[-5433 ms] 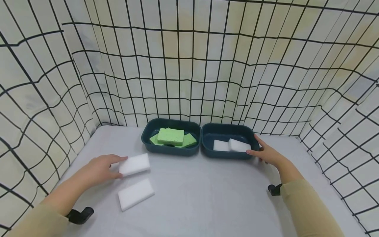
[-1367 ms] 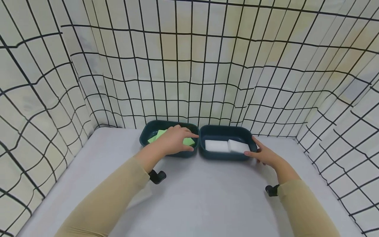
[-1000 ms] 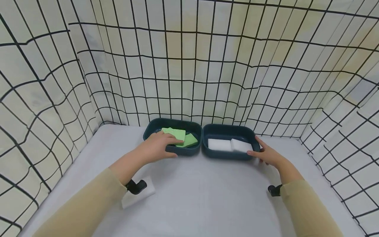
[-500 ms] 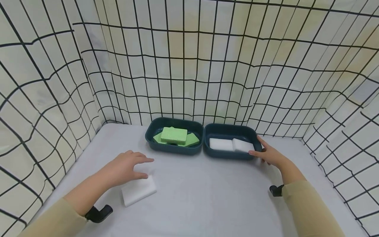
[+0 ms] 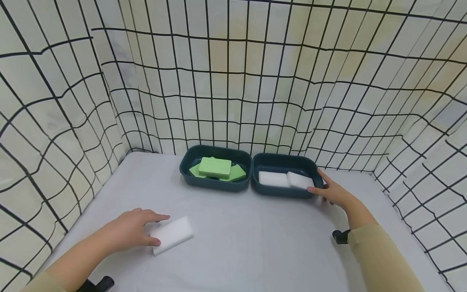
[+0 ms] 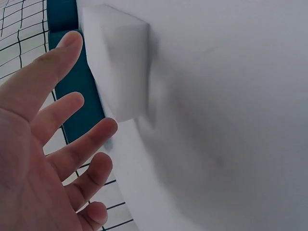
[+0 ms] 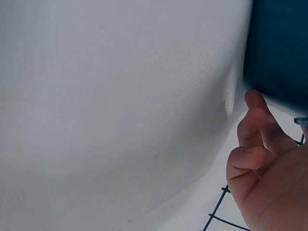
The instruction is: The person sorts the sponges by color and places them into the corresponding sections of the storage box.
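On the table lies a white sponge block (image 5: 174, 235), set at a slant. My left hand (image 5: 127, 232) is beside its left end, thumb and fingers spread. In the left wrist view a gap shows between that hand (image 6: 38, 159) and the white block (image 6: 127, 72). My right hand (image 5: 336, 194) holds the right end of the right dark teal container (image 5: 281, 191), thumb at its front corner. The right wrist view shows curled fingers (image 7: 248, 163) against the container's wall (image 7: 279, 53). Inside that container lie two white blocks (image 5: 273, 179) side by side.
Left of it, touching, stands a second dark teal container (image 5: 215, 185) with several green sponges (image 5: 215, 166) inside. Black wire mesh (image 5: 233, 97) with pale cloth behind it encloses the back and both sides. White cloth (image 5: 248, 243) covers the table.
Earlier, my left hand took the farther white block off the table. Since then it has come back from over the containers, down and left to the remaining block. My right hand stays at the container.
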Demonstrator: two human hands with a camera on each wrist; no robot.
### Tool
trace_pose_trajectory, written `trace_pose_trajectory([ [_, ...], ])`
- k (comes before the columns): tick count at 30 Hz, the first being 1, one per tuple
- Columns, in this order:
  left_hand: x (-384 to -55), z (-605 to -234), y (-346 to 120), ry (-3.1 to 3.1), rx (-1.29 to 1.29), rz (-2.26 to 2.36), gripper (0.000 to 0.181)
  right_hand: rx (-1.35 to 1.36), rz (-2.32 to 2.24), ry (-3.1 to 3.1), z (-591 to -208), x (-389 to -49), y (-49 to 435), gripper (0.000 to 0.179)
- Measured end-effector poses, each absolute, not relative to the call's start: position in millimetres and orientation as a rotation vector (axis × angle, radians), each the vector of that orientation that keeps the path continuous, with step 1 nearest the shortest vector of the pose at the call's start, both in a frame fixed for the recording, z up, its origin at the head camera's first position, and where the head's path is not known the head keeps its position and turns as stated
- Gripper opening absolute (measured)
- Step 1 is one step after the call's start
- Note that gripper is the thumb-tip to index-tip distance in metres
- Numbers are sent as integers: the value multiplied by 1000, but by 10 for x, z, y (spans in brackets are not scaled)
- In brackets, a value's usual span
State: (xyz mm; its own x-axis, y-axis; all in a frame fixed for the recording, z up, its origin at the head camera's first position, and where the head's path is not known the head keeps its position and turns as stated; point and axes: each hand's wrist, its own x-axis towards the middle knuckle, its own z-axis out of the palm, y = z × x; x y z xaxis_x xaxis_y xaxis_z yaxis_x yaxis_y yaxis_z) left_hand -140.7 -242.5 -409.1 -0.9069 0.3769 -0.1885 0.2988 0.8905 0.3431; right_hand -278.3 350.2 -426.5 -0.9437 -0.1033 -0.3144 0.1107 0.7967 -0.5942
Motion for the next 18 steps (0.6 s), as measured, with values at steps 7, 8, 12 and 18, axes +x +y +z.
trace_pose_trajectory([
  [7,-1358,-4209,-2499,2776,483,476,74,0,-900,2653,-4295,-2795,3513,109],
  [8,-1351,-4217,-2500,2773,486,478,74,3,-902,2653,-4302,-2798,3519,109],
  [12,-1327,-4243,-2498,2780,517,471,75,9,-907,2657,-4304,-2798,3520,108],
  [18,-1308,-4253,-2477,2796,534,439,77,13,-913,2658,-4288,-2788,3504,107],
])
